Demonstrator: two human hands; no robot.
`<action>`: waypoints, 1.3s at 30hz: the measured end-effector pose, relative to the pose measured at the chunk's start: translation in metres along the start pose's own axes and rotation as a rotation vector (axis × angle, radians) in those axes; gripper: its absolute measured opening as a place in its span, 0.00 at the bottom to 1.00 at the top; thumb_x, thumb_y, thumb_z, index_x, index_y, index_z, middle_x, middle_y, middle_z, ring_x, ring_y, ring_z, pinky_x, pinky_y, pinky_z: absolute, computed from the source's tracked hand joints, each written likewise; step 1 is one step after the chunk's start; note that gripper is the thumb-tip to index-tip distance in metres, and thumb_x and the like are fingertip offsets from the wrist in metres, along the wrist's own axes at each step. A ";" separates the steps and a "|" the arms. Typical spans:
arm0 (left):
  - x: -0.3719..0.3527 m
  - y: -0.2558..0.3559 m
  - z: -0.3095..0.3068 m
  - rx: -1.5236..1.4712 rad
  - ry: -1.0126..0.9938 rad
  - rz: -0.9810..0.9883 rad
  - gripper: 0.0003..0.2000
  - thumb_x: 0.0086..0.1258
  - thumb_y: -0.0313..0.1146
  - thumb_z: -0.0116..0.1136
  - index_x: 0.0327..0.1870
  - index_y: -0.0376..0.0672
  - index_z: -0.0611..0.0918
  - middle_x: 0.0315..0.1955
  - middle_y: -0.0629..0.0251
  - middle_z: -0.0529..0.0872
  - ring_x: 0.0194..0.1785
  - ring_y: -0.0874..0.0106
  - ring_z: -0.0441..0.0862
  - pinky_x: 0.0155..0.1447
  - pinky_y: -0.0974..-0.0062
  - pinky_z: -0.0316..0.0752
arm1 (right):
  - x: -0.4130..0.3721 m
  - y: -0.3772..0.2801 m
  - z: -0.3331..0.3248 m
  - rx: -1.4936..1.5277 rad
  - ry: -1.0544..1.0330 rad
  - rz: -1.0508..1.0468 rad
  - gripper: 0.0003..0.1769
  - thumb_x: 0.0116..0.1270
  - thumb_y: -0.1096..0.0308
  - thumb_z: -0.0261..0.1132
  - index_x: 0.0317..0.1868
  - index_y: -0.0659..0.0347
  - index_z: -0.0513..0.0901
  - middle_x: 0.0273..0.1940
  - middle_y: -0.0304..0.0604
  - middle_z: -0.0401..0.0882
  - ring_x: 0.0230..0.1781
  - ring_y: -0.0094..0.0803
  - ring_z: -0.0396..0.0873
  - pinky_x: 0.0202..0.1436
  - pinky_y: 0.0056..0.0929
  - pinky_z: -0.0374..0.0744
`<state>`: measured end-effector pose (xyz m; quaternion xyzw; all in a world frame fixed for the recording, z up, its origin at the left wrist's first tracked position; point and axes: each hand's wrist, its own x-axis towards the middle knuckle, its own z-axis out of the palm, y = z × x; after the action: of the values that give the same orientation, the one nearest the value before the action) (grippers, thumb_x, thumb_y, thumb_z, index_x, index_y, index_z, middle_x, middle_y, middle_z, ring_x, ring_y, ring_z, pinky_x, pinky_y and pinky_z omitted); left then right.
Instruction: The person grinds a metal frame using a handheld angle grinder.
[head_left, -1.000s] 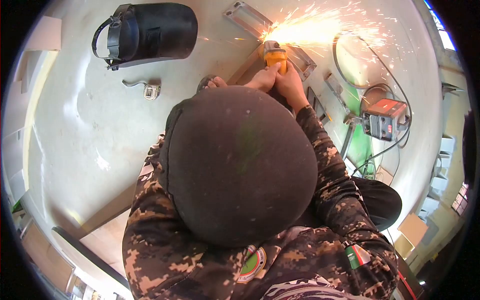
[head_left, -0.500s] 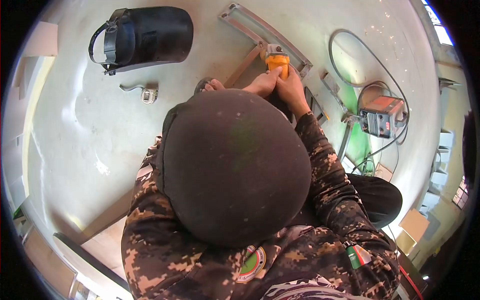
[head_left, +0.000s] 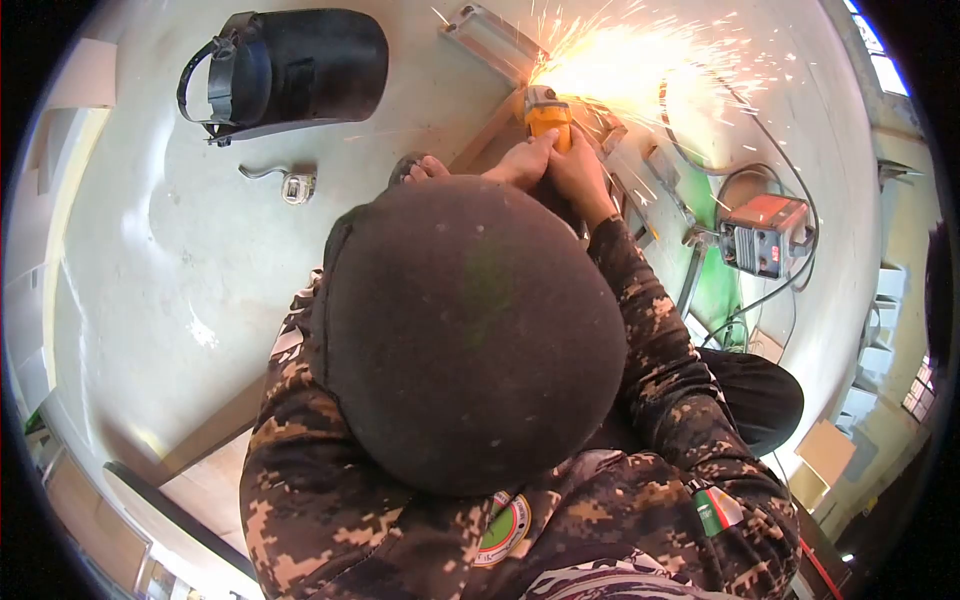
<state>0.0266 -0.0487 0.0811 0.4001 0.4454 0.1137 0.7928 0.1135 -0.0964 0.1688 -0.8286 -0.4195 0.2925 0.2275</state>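
Note:
Both of my hands are wrapped round a yellow angle grinder (head_left: pixel 549 118), with its grey head pointing away from me. My left hand (head_left: pixel 523 163) grips it from the left, and my right hand (head_left: pixel 580 172) closes on it from the right. The grinder head is at a metal frame (head_left: pixel 492 42) on the floor. Bright sparks (head_left: pixel 640 70) spray to the right and hide part of the frame. My bare foot (head_left: pixel 425 167) is beside the frame's near bar.
A black welding helmet (head_left: pixel 325 68) lies at the upper left, above a tape measure (head_left: pixel 297 187). On the right stands a red and black welding machine (head_left: pixel 765 236) with looped cables. Metal pieces (head_left: pixel 692 275) lie between it and my right arm.
A large burst of sparks has appeared at the grinder head, where only a few faint ones showed before. The grinder and both hands have shifted slightly left.

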 end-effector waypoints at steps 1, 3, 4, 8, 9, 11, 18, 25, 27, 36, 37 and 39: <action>-0.025 0.022 0.002 -0.139 -0.039 -0.045 0.37 0.77 0.61 0.45 0.65 0.28 0.72 0.57 0.46 0.81 0.59 0.61 0.79 0.62 0.69 0.71 | -0.002 -0.011 -0.004 0.014 -0.017 0.018 0.34 0.66 0.47 0.66 0.61 0.65 0.75 0.50 0.62 0.85 0.53 0.55 0.83 0.56 0.43 0.79; -0.027 0.021 0.002 -0.275 -0.076 -0.087 0.41 0.77 0.61 0.45 0.65 0.18 0.71 0.63 0.36 0.77 0.70 0.56 0.74 0.72 0.69 0.64 | -0.002 -0.011 -0.004 0.031 -0.032 0.033 0.34 0.65 0.47 0.66 0.62 0.65 0.75 0.50 0.62 0.84 0.54 0.55 0.83 0.56 0.43 0.79; 0.000 -0.004 0.000 -0.204 -0.057 -0.006 0.42 0.77 0.60 0.45 0.65 0.18 0.71 0.63 0.36 0.77 0.69 0.56 0.74 0.71 0.69 0.65 | 0.002 0.000 0.000 0.026 -0.033 0.020 0.35 0.65 0.46 0.66 0.62 0.65 0.75 0.51 0.62 0.84 0.54 0.55 0.83 0.56 0.43 0.79; -0.008 0.010 -0.004 -0.138 -0.084 -0.048 0.33 0.77 0.60 0.45 0.66 0.38 0.73 0.51 0.56 0.84 0.47 0.65 0.86 0.50 0.68 0.81 | 0.003 -0.006 -0.002 0.001 -0.021 0.020 0.35 0.65 0.47 0.66 0.62 0.65 0.75 0.51 0.62 0.84 0.54 0.55 0.83 0.57 0.43 0.79; -0.017 0.016 -0.003 -0.196 -0.106 -0.101 0.33 0.77 0.60 0.45 0.66 0.38 0.74 0.51 0.56 0.84 0.48 0.65 0.85 0.51 0.68 0.80 | 0.002 -0.005 -0.001 -0.002 -0.018 0.025 0.34 0.65 0.47 0.66 0.62 0.65 0.75 0.51 0.61 0.84 0.54 0.55 0.83 0.57 0.43 0.79; -0.013 0.008 -0.001 -0.153 -0.070 -0.076 0.33 0.77 0.60 0.45 0.66 0.38 0.74 0.52 0.56 0.84 0.50 0.65 0.85 0.53 0.67 0.79 | -0.001 -0.002 0.001 0.006 -0.019 0.018 0.33 0.66 0.48 0.66 0.62 0.64 0.75 0.51 0.61 0.85 0.54 0.54 0.83 0.56 0.43 0.79; -0.009 0.019 -0.004 -0.107 -0.062 -0.007 0.32 0.77 0.60 0.46 0.66 0.38 0.74 0.54 0.57 0.83 0.52 0.66 0.83 0.55 0.68 0.77 | 0.005 -0.008 -0.004 0.044 0.016 0.003 0.34 0.64 0.48 0.67 0.62 0.62 0.75 0.51 0.59 0.85 0.54 0.54 0.83 0.57 0.42 0.79; -0.011 0.030 0.009 -0.246 -0.231 0.076 0.32 0.78 0.60 0.45 0.67 0.39 0.73 0.54 0.59 0.83 0.53 0.67 0.83 0.56 0.67 0.79 | 0.025 0.014 -0.010 -0.055 0.088 -0.031 0.40 0.63 0.46 0.67 0.69 0.61 0.71 0.52 0.61 0.84 0.54 0.56 0.83 0.57 0.46 0.80; -0.006 0.030 0.013 -0.360 -0.288 0.075 0.31 0.79 0.59 0.44 0.68 0.39 0.71 0.54 0.60 0.82 0.55 0.66 0.83 0.58 0.65 0.79 | 0.031 0.018 -0.011 -0.067 0.095 -0.052 0.40 0.64 0.45 0.67 0.71 0.57 0.70 0.51 0.63 0.84 0.54 0.58 0.82 0.56 0.48 0.80; 0.008 0.017 0.013 -0.441 -0.253 0.113 0.30 0.79 0.59 0.43 0.69 0.42 0.70 0.56 0.59 0.81 0.55 0.64 0.83 0.60 0.62 0.79 | 0.039 0.017 -0.011 -0.107 0.055 -0.097 0.37 0.66 0.45 0.64 0.72 0.51 0.69 0.50 0.64 0.84 0.53 0.62 0.81 0.55 0.51 0.80; 0.007 0.018 0.013 -0.438 -0.251 0.112 0.30 0.79 0.59 0.43 0.69 0.42 0.70 0.56 0.59 0.81 0.55 0.64 0.83 0.60 0.62 0.79 | 0.040 0.017 -0.011 -0.116 0.054 -0.102 0.38 0.66 0.45 0.63 0.73 0.50 0.68 0.50 0.63 0.84 0.53 0.62 0.81 0.55 0.51 0.80; 0.007 0.020 0.011 -0.407 -0.261 0.174 0.29 0.80 0.58 0.42 0.69 0.43 0.70 0.56 0.59 0.81 0.55 0.63 0.83 0.59 0.61 0.80 | 0.039 0.012 -0.011 -0.123 0.051 -0.106 0.38 0.66 0.46 0.63 0.73 0.49 0.67 0.50 0.63 0.84 0.53 0.61 0.81 0.55 0.51 0.80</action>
<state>0.0430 -0.0379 0.0951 0.2805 0.2710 0.2159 0.8951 0.1460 -0.0725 0.1578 -0.8248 -0.4741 0.2325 0.2022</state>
